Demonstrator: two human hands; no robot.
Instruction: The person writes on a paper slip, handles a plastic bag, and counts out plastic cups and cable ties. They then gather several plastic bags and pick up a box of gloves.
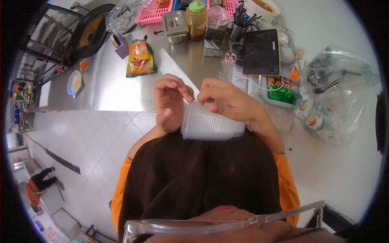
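Against the dark garment [202, 174], a stack of clear plastic containers [212, 126] lies sideways. The left hand [171, 99] curves open at one end, thumb apart; the right hand [227, 97] bends over the stack, whether pinching it I cannot tell. Beyond, an orange-and-green pouch [140, 59] rests on the steel counter [107, 77].

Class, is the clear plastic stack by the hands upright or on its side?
On its side: the stack has its rims lined up left to right.
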